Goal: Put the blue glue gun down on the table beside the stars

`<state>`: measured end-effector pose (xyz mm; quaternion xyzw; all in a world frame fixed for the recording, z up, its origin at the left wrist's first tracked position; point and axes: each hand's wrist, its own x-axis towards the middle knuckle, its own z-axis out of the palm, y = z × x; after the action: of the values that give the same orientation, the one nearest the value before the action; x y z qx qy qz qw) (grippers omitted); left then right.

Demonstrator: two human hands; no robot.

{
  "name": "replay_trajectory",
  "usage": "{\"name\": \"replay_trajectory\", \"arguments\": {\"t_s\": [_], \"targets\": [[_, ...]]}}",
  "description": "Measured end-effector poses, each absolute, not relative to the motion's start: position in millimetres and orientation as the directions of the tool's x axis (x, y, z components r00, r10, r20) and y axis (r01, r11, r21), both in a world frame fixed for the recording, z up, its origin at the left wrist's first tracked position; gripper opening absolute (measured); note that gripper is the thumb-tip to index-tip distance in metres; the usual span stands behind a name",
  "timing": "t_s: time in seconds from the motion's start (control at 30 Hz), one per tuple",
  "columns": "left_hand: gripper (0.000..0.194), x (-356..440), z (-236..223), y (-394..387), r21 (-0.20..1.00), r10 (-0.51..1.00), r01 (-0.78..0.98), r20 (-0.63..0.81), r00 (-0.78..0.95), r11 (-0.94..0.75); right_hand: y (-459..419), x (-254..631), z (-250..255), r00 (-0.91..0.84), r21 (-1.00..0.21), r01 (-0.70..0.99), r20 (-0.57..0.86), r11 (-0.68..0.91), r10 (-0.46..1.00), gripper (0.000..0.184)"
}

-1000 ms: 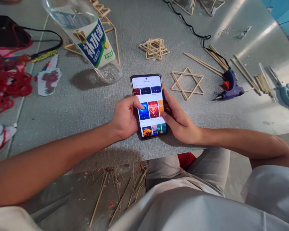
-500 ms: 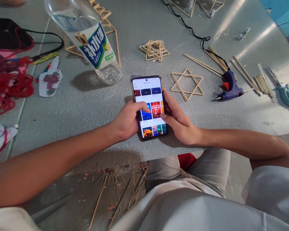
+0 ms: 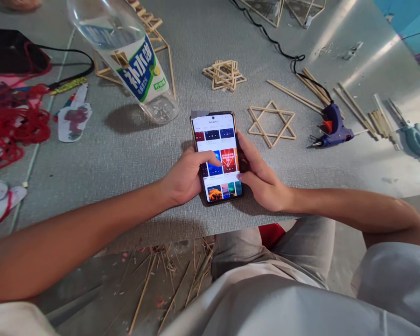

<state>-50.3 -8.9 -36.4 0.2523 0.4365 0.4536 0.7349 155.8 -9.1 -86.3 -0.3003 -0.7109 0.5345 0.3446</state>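
A lit smartphone is held upright between both hands above the table's front edge. Its screen shows rows of coloured thumbnails. My left hand grips the phone's left side, the thumb lying over the screen. On the other side, my right hand holds the right edge, with its thumb tip at the screen's border; the fingers behind the phone are hidden. Just beyond lie a flat six-pointed star of sticks and a smaller, layered stick star.
To the left stand a clear plastic bottle and a heap of red cord. A blue glue gun, loose sticks and teal-handled scissors lie at right. Sticks litter the floor below the table.
My right thumb has drawn back slightly toward the phone's edge, and the screen's middle row has shifted a little to the right. Both hands keep their hold.
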Motion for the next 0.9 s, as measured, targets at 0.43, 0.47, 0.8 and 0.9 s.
{"name": "replay_trajectory", "arguments": {"t_s": [0.43, 0.47, 0.8, 0.9], "targets": [[0.034, -46, -20, -6, 0.669, 0.863, -0.580, -0.488, 0.130, 0.465, -8, 153, -87, -0.546, -0.967, 0.052, 0.183, 0.251, 0.818, 0.084], [0.038, -45, -18, -6, 0.660, 0.862, -0.592, -0.491, 0.125, 0.462, -8, 152, -89, -0.543, -0.965, 0.046, 0.191, 0.257, 0.818, 0.083], [0.063, -46, -19, -5, 0.642, 0.864, -0.606, -0.475, 0.167, 0.470, -10, 148, -87, -0.520, -0.953, 0.053, 0.227, 0.297, 0.823, 0.079], [0.055, -46, -18, -5, 0.634, 0.855, -0.606, -0.494, 0.160, 0.480, -10, 148, -83, -0.526, -0.956, 0.061, 0.213, 0.287, 0.823, 0.077]]}}
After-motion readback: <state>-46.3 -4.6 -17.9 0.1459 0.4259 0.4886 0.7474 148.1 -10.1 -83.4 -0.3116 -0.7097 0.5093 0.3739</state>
